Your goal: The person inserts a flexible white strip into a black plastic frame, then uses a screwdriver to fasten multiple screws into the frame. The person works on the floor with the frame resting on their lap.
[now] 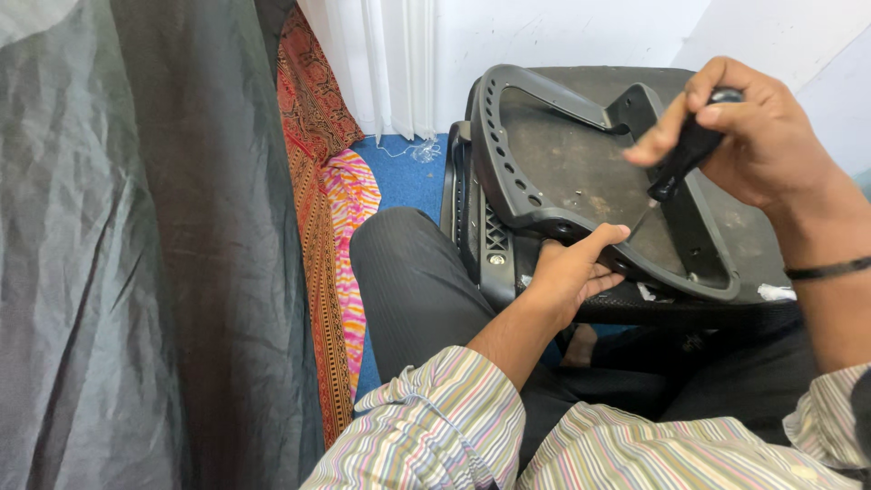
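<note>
Right hand (pixel 758 136), upper right of frame: grip closed around the black handle of a screwdriver (pixel 687 154), thumb and forefinger pinched near the handle's lower end. Long axis of screwdriver: diagonal, from handle at upper right down to tip at lower left; thin shaft emerging below the handle, pointing toward the lower rim of the black plastic armrest frame (pixel 535 163). Tip just above the left hand (pixel 573 272), centre of frame; contact with a screw not discernible. Left hand: grip wrapped over the lower edge of the armrest frame, fingers curled under, thumb on top, pressing the frame against the upturned chair seat base (pixel 581 172). Armrest frame: curved loop, long axis running from upper left to lower right across the seat base, lying flat against the dusty underside. Left hand nearer to the tip; right hand above and to the right of it. Seat base resting across a trousered knee (pixel 408 272). Grey fabric (pixel 136 272) filling the left of frame; patterned cloth (pixel 318 200) and blue carpet (pixel 408 177) beyond.
</note>
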